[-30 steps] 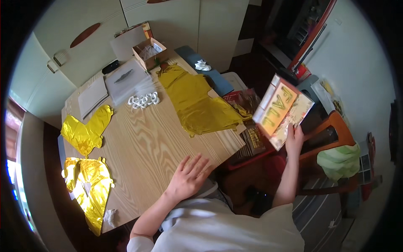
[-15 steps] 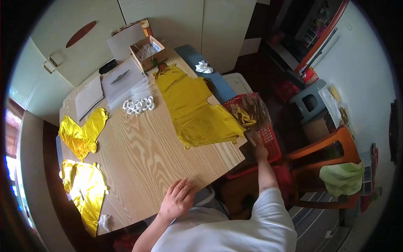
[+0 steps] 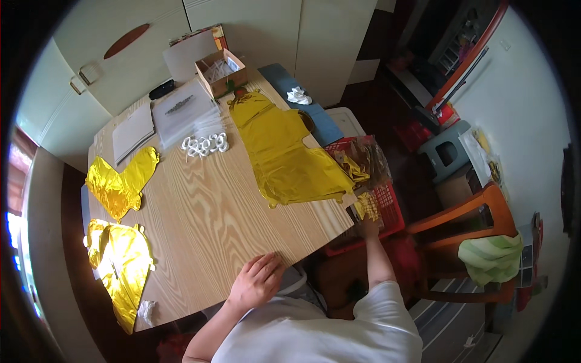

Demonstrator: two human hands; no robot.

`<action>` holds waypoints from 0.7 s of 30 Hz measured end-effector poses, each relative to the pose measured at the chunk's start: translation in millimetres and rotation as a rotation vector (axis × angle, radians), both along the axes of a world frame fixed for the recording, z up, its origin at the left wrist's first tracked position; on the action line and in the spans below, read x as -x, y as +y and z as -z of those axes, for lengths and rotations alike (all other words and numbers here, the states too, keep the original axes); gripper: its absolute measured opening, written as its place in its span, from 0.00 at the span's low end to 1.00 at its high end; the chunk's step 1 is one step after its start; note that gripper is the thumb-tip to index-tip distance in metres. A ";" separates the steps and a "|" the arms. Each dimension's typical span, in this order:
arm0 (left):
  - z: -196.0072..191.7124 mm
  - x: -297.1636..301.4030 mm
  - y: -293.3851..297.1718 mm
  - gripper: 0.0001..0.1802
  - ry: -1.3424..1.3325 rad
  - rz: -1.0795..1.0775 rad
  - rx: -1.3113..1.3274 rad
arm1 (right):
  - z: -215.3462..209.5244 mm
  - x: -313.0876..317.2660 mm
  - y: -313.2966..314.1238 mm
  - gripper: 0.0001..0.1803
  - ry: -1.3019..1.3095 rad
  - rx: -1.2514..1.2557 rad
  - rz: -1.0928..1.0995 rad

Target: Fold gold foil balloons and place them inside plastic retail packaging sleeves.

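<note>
Your left hand lay flat on the near edge of the wooden bench, fingers spread and holding nothing. Your right hand reached down past the right edge of the bench to a small gold foil piece at the red basket; the fingers seemed closed on it, though the grip itself was too small to make out for certain. The basket sat just beside the bench on the right, lower than the top, with clear packets of gold material piled in it. On the bench, a large flat gold foil balloon stretched from the far side toward the right corner, its near end close to the basket. Left of it lay a cluster of white ring-shaped pieces, and beyond those a clear plastic sleeve, a stack of white sheets and an open cardboard box at the far edge. At the left edge, a gold heart-shaped foil balloon rested flat, with another gold foil balloon nearer to you, overhanging the bench, and a crumpled white scrap at the near-left corner. An orange chair with a green cloth over it stood to the right, well apart from the bench.
</note>
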State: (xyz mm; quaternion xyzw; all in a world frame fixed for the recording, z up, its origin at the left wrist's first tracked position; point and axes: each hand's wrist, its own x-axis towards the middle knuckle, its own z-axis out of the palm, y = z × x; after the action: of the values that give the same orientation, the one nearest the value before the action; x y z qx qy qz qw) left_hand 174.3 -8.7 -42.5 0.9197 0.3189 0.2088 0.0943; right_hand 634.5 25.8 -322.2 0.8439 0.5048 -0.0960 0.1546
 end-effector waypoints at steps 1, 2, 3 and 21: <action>-1.6 1.0 0.9 0.21 0.001 -0.003 0.006 | 21.9 -7.3 3.3 0.32 -0.067 -0.055 -0.057; -2.5 3.3 -1.8 0.21 0.014 -0.031 -0.001 | 20.5 3.7 17.2 0.32 -0.006 -0.015 -0.019; -4.1 3.1 -3.1 0.21 0.022 -0.042 -0.003 | 17.4 10.0 21.0 0.32 0.049 0.030 0.036; -3.9 -3.6 0.7 0.22 -0.005 -0.074 0.050 | -37.9 -21.2 26.8 0.09 -0.203 -0.091 -0.258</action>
State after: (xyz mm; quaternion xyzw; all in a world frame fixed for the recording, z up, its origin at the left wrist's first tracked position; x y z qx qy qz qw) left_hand 177.9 -7.9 -38.7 0.9041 0.3575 0.2065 0.1105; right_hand 655.7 52.6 -284.2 0.7835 0.5945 0.0334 0.1776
